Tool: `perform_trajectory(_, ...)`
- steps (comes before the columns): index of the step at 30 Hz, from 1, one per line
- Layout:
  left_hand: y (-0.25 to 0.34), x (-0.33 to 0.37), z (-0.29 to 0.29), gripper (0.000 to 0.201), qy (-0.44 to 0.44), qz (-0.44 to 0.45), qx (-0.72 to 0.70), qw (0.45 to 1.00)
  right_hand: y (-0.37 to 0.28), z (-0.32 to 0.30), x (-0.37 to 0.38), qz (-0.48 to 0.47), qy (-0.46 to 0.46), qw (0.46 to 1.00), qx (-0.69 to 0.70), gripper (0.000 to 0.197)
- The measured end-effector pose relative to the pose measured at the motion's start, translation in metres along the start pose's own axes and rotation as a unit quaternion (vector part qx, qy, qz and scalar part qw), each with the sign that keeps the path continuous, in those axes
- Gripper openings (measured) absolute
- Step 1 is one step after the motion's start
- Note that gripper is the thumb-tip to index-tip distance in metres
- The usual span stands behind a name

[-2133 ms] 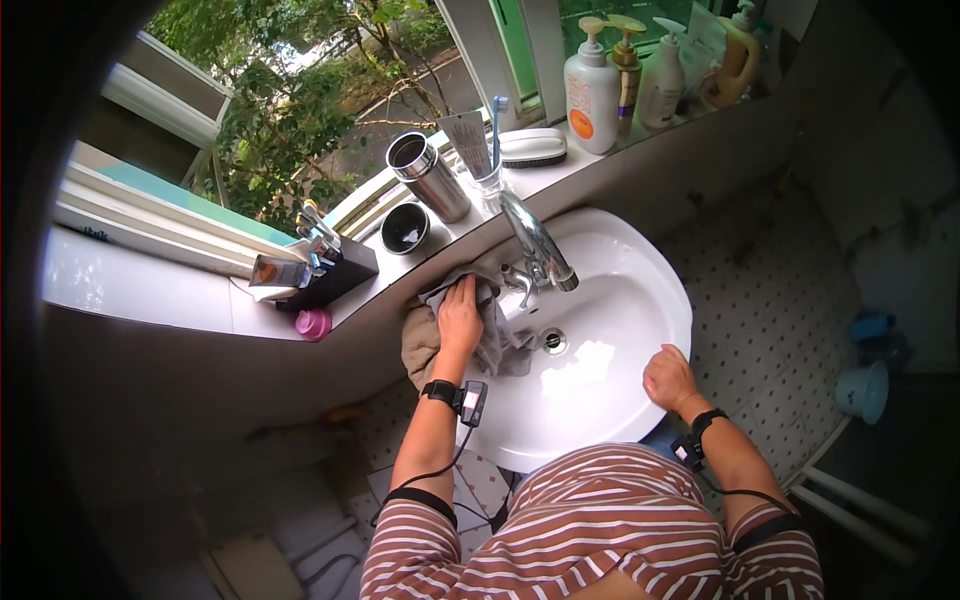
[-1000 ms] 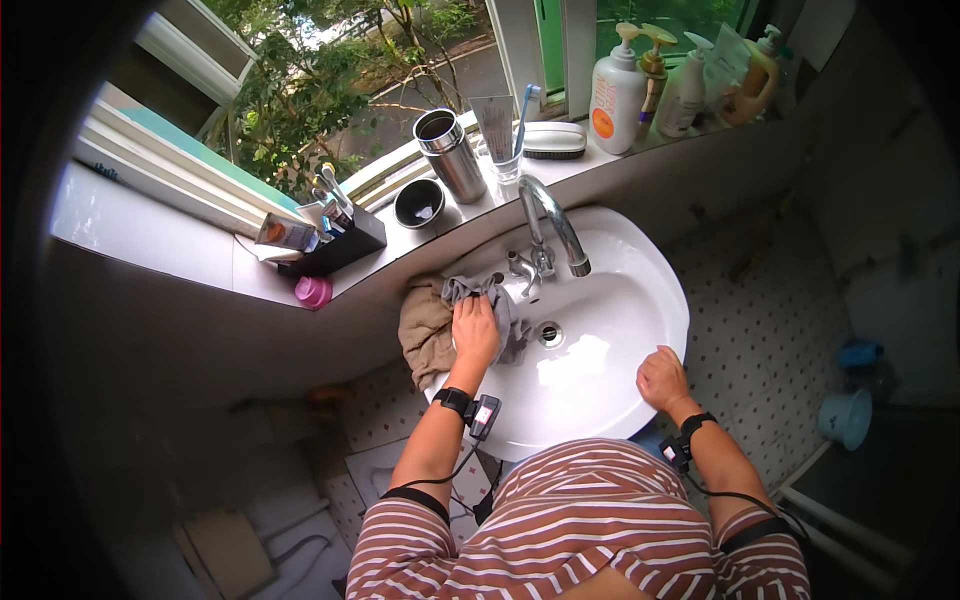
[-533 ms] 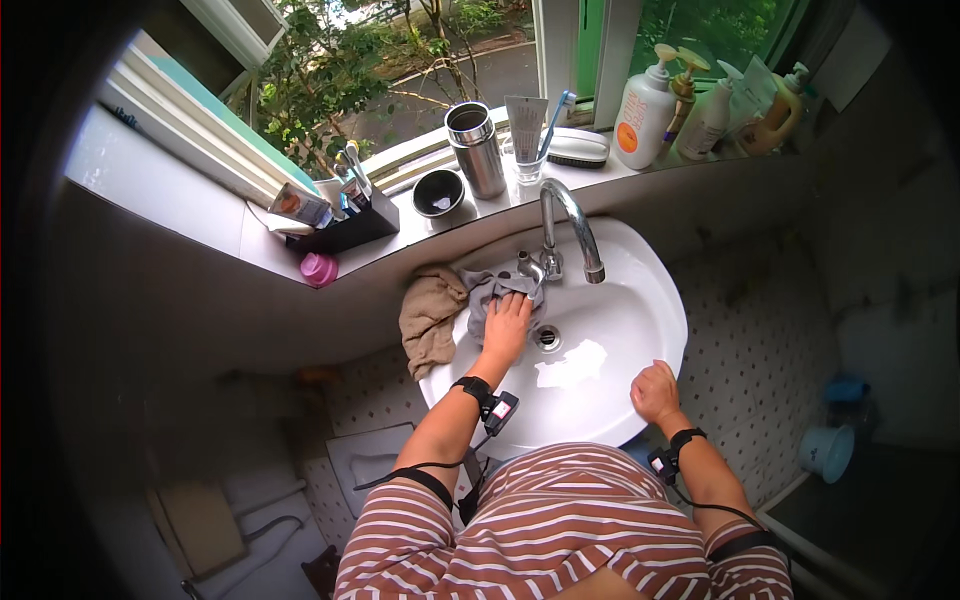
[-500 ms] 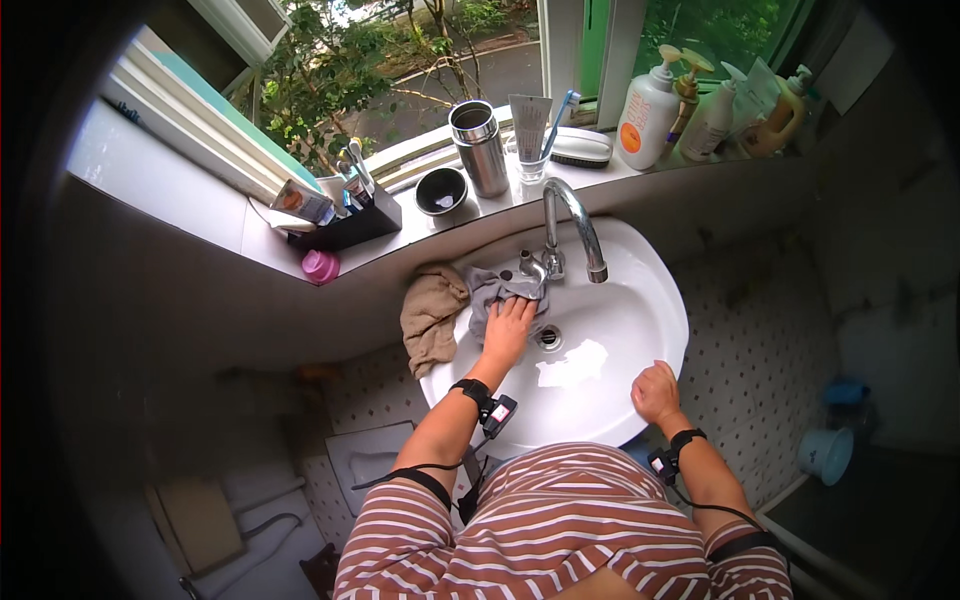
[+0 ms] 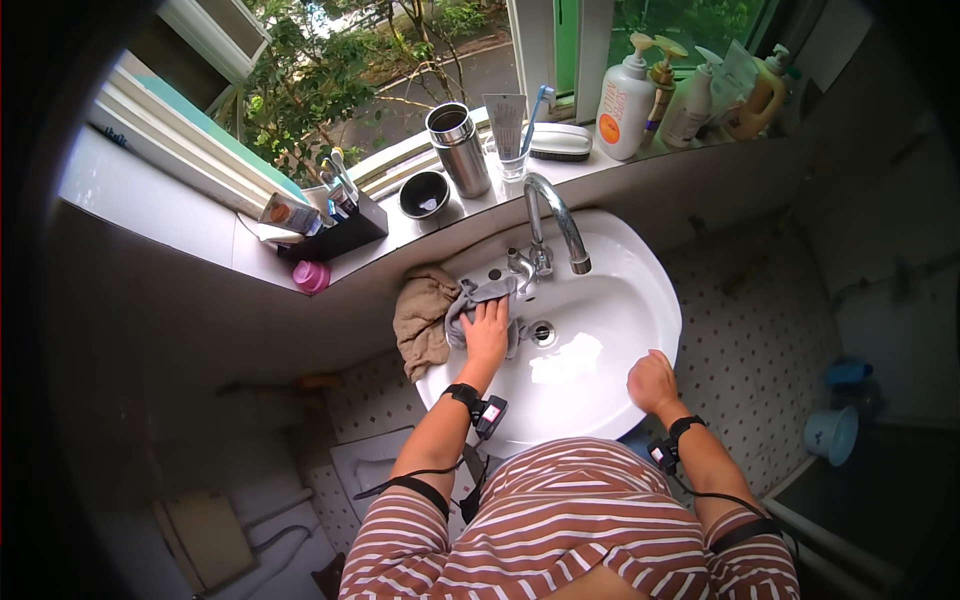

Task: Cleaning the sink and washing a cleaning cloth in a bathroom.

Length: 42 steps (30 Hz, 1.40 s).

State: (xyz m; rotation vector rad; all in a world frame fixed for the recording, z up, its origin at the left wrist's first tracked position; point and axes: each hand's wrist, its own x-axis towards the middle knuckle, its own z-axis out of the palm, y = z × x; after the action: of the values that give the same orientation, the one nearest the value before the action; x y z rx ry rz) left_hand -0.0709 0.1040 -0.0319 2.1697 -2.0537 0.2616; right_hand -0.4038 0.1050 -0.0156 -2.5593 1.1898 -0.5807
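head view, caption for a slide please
Left hand on a gray cloth at a white washbasin, right hand by its rim.

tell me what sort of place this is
Most likely a bathroom, perhaps in a home: there is a white washbasin with a curved tap, and a toothbrush and pump bottles stand on the windowsill.

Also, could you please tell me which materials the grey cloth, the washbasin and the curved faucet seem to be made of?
Grey cloth: matte textile, judging by its soft folds; the exact fibre cannot be told.
Washbasin: probably glazed ceramic, since it is smooth, white and glossy with bright reflections.
Curved faucet: metal, likely chrome-plated, as its silvery surface shows mirror-like highlights.
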Motion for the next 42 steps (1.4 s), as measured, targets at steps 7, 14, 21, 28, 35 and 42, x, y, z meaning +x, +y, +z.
perform_trajectory(7,0.017,0.018,-0.008,0.046,-0.042,0.104,-0.037,0.993,-0.002,0.006,-0.004,0.006,-0.02,1.0,-0.01,0.006)
perform_trajectory(14,-0.06,-0.031,-0.008,0.041,-0.031,0.168,0.067,0.983,-0.003,0.007,-0.008,0.012,-0.004,1.0,-0.026,0.007)
perform_trajectory(21,-0.078,-0.041,-0.021,0.039,-0.125,0.263,0.07,0.954,0.004,0.006,-0.008,0.032,0.019,0.999,-0.026,0.008)
perform_trajectory(28,-0.025,0.004,0.007,0.04,-0.076,0.301,0.047,0.95,0.006,0.003,-0.008,0.013,0.019,1.0,0.003,0.009)
perform_trajectory(35,0.021,0.047,0.07,0.042,-0.042,0.447,0.123,0.885,0.009,0.003,-0.007,0.003,0.04,0.999,0.033,0.009)
perform_trajectory(42,0.003,0.029,0.081,0.031,-0.209,0.466,0.169,0.843,0.009,0.001,-0.007,0.011,0.042,0.998,0.041,0.009)
